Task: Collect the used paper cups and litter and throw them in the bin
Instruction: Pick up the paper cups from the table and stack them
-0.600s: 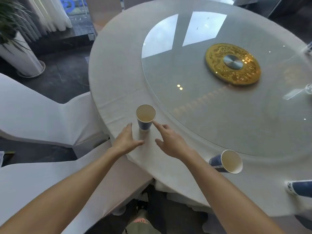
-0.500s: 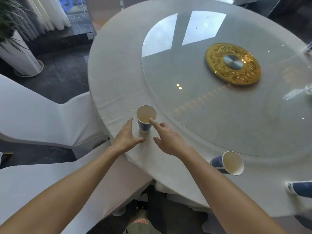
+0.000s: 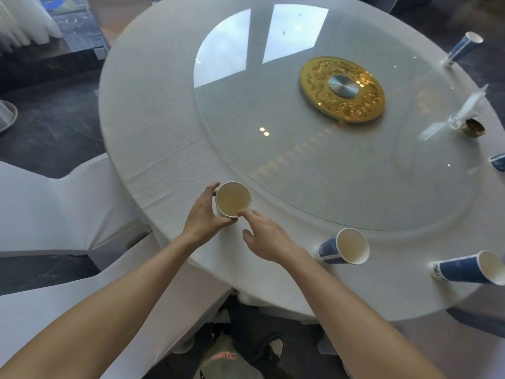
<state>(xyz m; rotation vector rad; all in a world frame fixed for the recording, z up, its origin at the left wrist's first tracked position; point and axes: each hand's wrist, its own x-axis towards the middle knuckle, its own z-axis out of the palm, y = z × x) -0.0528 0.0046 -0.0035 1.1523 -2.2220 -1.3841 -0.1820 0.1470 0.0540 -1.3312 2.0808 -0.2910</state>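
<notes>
A blue paper cup (image 3: 232,198) with a white inside stands upright near the front left edge of the round white table (image 3: 153,105). My left hand (image 3: 205,214) is wrapped around its left side, thumb and fingers on its wall. The index finger of my right hand (image 3: 266,236) touches the cup's near rim; the other fingers are spread and hold nothing. Two more blue cups (image 3: 343,247) (image 3: 470,268) stand to the right along the front edge. Another cup (image 3: 463,47) stands at the far right, and part of one more cup (image 3: 498,162) shows at the right border.
A glass turntable (image 3: 300,160) with a gold centre disc (image 3: 343,89) covers the table's middle. A clear holder with a white napkin (image 3: 468,106) and a small gold dish (image 3: 475,127) sit at its right. White-covered chairs (image 3: 46,209) stand at the left, close to the table.
My left hand has closed around the cup's side. My right index finger has come onto its rim. The view has swung right, bringing more cups into sight.
</notes>
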